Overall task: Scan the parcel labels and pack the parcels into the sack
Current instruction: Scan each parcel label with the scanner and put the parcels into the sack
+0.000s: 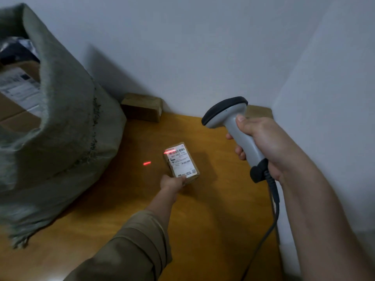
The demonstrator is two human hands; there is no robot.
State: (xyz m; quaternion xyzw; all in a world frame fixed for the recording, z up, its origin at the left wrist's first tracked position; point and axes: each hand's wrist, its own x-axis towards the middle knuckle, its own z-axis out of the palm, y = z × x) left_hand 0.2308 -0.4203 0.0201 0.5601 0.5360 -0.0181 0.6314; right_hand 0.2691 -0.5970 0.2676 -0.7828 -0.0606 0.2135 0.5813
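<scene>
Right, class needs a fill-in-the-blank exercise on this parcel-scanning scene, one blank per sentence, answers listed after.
1. The right hand grips a grey ____.
2. The left hand holds a small parcel with its ____ facing up.
3. The red scan line falls across the label's ____ end.
4. The green sack stands on the person's ____ side.

Answers: scanner, label, far, left

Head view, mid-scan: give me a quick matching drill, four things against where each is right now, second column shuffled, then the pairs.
Things:
1. scanner
2. small parcel
3. sack
4. brown box

Places:
A. against the wall, behind the sack
B. held at its near end by the left hand, label up
C. gripped in the right hand
D. standing open on the left of the table, parcels inside

Pairs: 1-C, 2-B, 3-D, 4-A
</scene>
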